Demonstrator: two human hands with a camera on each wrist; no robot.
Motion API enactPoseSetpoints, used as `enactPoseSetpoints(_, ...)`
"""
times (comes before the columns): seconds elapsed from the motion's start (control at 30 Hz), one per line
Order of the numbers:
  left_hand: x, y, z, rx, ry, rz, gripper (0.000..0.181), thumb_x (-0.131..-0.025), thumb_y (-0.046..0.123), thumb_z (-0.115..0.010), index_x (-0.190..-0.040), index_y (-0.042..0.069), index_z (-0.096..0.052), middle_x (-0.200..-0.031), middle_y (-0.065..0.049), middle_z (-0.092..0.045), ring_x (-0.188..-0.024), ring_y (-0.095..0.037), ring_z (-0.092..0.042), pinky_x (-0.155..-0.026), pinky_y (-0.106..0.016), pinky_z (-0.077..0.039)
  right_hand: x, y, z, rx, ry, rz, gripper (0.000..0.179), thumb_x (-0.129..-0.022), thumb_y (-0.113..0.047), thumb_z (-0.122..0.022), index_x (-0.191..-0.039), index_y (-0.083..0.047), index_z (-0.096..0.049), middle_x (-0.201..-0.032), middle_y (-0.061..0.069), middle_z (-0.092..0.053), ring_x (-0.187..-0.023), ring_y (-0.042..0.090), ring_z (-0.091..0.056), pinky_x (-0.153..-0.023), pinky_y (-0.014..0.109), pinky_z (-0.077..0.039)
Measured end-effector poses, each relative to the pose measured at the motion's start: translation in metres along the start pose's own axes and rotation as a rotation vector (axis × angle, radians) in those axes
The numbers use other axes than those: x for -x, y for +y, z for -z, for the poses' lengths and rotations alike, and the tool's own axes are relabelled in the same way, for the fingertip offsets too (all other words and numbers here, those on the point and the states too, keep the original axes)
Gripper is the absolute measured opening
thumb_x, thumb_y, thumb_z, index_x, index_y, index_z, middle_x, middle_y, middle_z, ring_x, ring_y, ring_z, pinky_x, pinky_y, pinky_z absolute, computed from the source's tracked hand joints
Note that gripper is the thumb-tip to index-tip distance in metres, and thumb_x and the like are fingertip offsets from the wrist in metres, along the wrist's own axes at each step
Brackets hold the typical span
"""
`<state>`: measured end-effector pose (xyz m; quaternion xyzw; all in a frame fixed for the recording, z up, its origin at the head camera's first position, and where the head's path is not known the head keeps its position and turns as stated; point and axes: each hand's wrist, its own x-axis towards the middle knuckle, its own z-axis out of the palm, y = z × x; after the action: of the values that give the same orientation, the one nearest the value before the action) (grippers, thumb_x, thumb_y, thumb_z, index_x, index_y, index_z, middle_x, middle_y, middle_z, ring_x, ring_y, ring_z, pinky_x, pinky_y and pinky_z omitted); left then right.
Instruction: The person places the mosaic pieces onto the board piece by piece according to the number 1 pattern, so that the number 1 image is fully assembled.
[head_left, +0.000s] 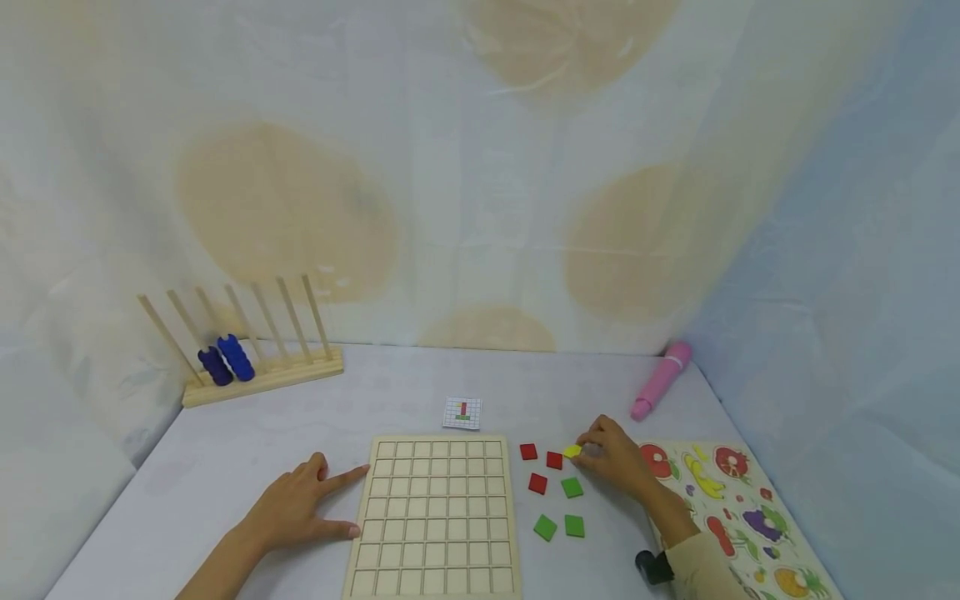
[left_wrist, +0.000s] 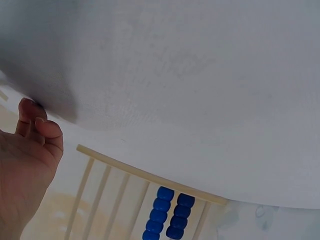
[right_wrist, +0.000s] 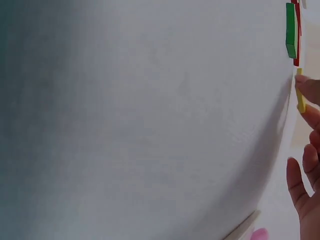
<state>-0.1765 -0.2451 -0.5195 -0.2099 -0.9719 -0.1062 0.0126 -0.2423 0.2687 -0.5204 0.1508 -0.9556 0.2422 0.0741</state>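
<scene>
A wooden grid board [head_left: 438, 483] lies on the white table. My left hand [head_left: 296, 508] touches its left edge with the forefinger and thumb stretched out; in the left wrist view the other fingers [left_wrist: 50, 131] curl loosely. Right of the board, my right hand [head_left: 617, 458] pinches a yellow tile [head_left: 572, 451] between thumb and finger. The right wrist view shows the yellow tile [right_wrist: 300, 92] edge-on in that pinch. Beside it lie red tiles [head_left: 537, 483] and green tiles [head_left: 574, 526]. A small printed card [head_left: 462, 413] with a coloured pattern sits behind the board.
A wooden peg rack [head_left: 262, 382] with blue beads [head_left: 236, 358] on two pegs stands at the back left. At the back right lies a pink cylinder [head_left: 662, 382]. A fruit-picture board [head_left: 738, 517] extends under the right forearm, near a black object [head_left: 654, 568].
</scene>
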Motion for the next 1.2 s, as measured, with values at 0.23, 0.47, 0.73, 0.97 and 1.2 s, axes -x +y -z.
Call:
enactPoseSetpoints(0.23, 0.002, -0.001, -0.001, 0.020, 0.000, 0.003, 0.091, -0.063, 0.088, -0.061, -0.141, 0.043, -0.053, -0.093, 0.003, -0.039, -0.072, -0.009, -0.033, -0.059, -0.024, -0.030, -0.010, -0.018, -0.002, -0.100, 0.051, 0.031, 0.021, -0.074, -0.022, -0.088, -0.087, -0.014, -0.074, -0.088, -0.002, -0.052, -0.086, 0.014, -0.051, -0.075, 0.029, -0.048)
enactPoseSetpoints(0.47, 0.002, -0.002, -0.002, 0.033, -0.010, 0.012, 0.095, -0.060, 0.089, -0.062, -0.143, 0.044, -0.051, -0.094, 0.003, -0.038, -0.072, -0.010, -0.033, -0.058, -0.024, -0.029, -0.022, -0.045, -0.009, -0.162, 0.026, 0.034, 0.019, -0.075, -0.022, -0.087, -0.088, -0.016, -0.075, -0.089, -0.003, -0.052, -0.089, 0.015, -0.050, -0.076, 0.027, -0.048)
enactPoseSetpoints(0.73, -0.001, -0.003, -0.004, 0.041, -0.030, 0.023, 0.096, -0.060, 0.089, -0.062, -0.144, 0.045, -0.048, -0.096, 0.002, -0.039, -0.074, -0.010, -0.034, -0.058, -0.024, -0.031, -0.036, -0.080, -0.022, -0.179, 0.005, 0.186, 0.019, -0.074, -0.022, -0.088, -0.086, -0.014, -0.076, -0.089, 0.001, -0.052, -0.084, 0.016, -0.049, -0.069, 0.024, -0.043)
enactPoseSetpoints(0.97, -0.003, -0.003, -0.005, 0.039, -0.031, 0.030, 0.098, -0.059, 0.091, -0.060, -0.145, 0.044, -0.048, -0.096, 0.003, -0.038, -0.075, -0.010, -0.035, -0.057, -0.024, -0.031, -0.044, -0.108, -0.031, -0.187, -0.087, 0.253, 0.019, -0.078, -0.023, -0.085, -0.091, -0.012, -0.075, -0.092, 0.002, -0.052, -0.087, 0.016, -0.048, -0.076, 0.027, -0.046)
enactPoseSetpoints(1.2, -0.003, -0.003, -0.005, 0.035, -0.013, 0.024, 0.099, -0.058, 0.091, -0.060, -0.144, 0.043, -0.050, -0.094, 0.003, -0.036, -0.074, -0.010, -0.034, -0.056, -0.024, -0.030, -0.050, -0.134, -0.041, -0.168, -0.159, 0.270, 0.019, -0.080, -0.023, -0.083, -0.093, -0.010, -0.076, -0.094, 0.003, -0.053, -0.089, 0.017, -0.049, -0.077, 0.028, -0.045)
